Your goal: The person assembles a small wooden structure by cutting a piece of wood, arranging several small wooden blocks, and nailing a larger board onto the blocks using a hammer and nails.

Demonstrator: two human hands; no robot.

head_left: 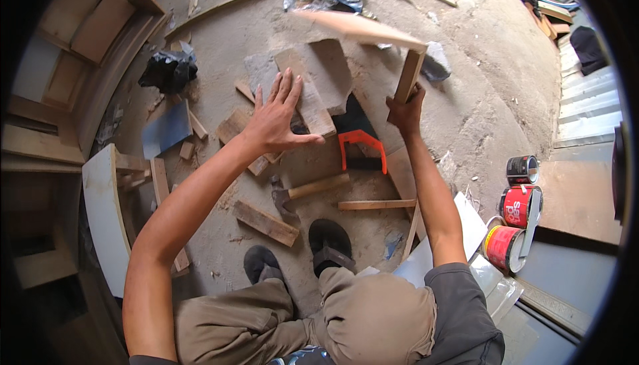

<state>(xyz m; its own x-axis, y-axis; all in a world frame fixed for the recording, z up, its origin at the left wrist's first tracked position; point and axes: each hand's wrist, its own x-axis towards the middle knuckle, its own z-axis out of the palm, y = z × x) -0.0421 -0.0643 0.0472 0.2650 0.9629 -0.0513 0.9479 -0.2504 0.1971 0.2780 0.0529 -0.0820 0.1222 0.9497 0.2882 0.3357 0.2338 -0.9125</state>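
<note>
My left hand (278,113) is open with fingers spread, over the edge of a wooden board (313,102) that lies on a grey stone slab (331,72). Whether the palm presses on the board I cannot tell. My right hand (406,108) is closed round the near end of an L-shaped wooden piece (409,75), whose long, pale arm is raised off the ground and slightly blurred. Between the hands lies a handsaw with an orange handle (363,145). A hammer (309,188) with a wooden handle rests nearer my feet.
Wood offcuts (266,222) are strewn over the dusty ground. A black plastic bag (168,72) lies at the left, by wooden cabinet frames (73,92). Red paint cans (519,206) stand at the right. A long wooden strip (246,2) lies at the back.
</note>
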